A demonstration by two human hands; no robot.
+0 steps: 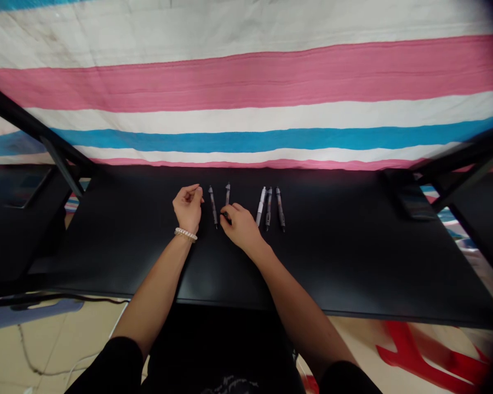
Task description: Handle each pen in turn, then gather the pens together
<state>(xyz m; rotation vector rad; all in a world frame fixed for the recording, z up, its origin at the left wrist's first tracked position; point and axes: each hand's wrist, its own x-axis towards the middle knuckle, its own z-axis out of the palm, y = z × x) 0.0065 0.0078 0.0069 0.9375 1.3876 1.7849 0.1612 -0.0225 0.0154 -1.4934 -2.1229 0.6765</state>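
My right hand [240,227] lies at twelve o'clock on a black desk [332,257], its fingertips closed on the lower end of a slim dark pen [227,194], which should be light, stiff and slightly slippery, easiest to hold by the barrel. My left hand [188,208] rests loosely curled, holding nothing, beside another dark pen [212,205]. Three more pens [268,208], one white, lie side by side near one o'clock.

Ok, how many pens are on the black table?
5, left to right: slim dark pen by the left hand; second dark pen under the right hand; white pen; grey pen; brownish pen. Hands could hide more.
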